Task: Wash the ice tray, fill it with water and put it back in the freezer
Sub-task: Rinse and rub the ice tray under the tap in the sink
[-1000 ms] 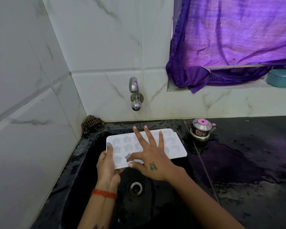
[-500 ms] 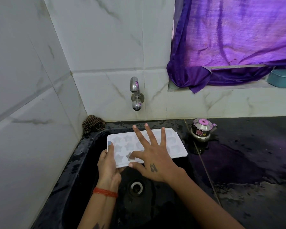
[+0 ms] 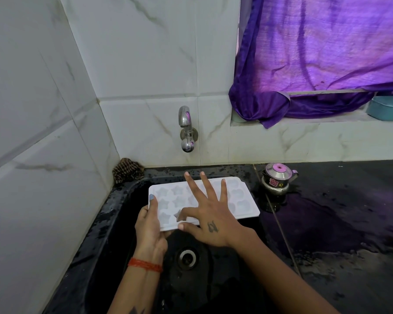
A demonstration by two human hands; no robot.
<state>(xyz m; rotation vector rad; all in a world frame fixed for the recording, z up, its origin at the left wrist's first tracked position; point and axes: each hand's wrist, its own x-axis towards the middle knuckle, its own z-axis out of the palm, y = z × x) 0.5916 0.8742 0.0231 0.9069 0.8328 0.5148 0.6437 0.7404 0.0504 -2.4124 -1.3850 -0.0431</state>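
Two hands meet over a black sink [image 3: 104,223] in the head view, both busy with a white ice tray [image 3: 243,203] that has star-shaped cells. The tray is held above the basin, roughly level, below the tap [image 3: 186,130] on the marble-tiled wall [image 3: 145,64]; no water shows at the spout. The left hand [image 3: 151,225] grips the tray's near-left corner, thumb lying along the left edge on top and the other fingers hidden underneath. The right hand [image 3: 210,217] lies across the tray's top with three long fingers spread straight over the cells, while its index finger is bent down into a star cell near the front edge and its thumb rests at the front rim. A red thread band [image 3: 145,265] circles the left wrist. The drain [image 3: 187,257] sits in the basin directly under the hands. A brown checked cloth [image 3: 127,168] is bunched in the corner behind the sink. On the wet black counter [image 3: 349,223] to the right stands a small steel pot [image 3: 277,180] with a pink-topped lid. A purple curtain [image 3: 327,53] hangs over the sill, beside a teal container [image 3: 388,108]
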